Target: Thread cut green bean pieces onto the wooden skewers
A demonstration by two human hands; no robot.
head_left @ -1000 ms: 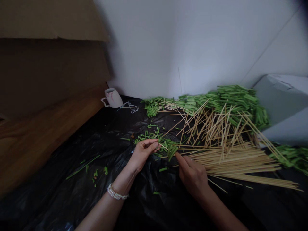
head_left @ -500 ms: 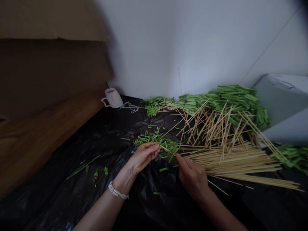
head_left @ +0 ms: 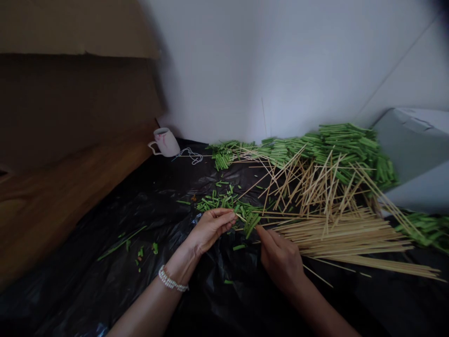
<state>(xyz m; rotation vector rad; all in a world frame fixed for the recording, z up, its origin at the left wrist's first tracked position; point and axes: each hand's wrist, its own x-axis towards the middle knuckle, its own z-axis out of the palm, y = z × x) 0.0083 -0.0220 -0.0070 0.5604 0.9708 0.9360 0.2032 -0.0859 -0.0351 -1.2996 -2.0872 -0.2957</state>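
Observation:
My left hand (head_left: pixel 210 228) has its fingers curled together at the pointed tip of a thin bamboo skewer (head_left: pixel 242 218), beside a small heap of cut green stalk pieces (head_left: pixel 224 202). A beaded bracelet (head_left: pixel 171 281) circles that wrist. My right hand (head_left: pixel 280 257) is closed on the same skewer further along, its forefinger stretched toward a short bunch of green pieces (head_left: pixel 251 223) threaded on it. Both hands rest low over black plastic sheeting (head_left: pixel 105 285).
A loose pile of bare bamboo skewers (head_left: pixel 347 236) lies right of my hands. Behind it is a big heap of skewers loaded with green pieces (head_left: pixel 336 145). A white mug (head_left: pixel 164 142) stands by the wall, a grey box (head_left: pixel 414 150) at far right, a wooden surface (head_left: pixel 45 187) at left.
My left hand has slid slightly down and right along the skewer tip. The right hand has barely moved.

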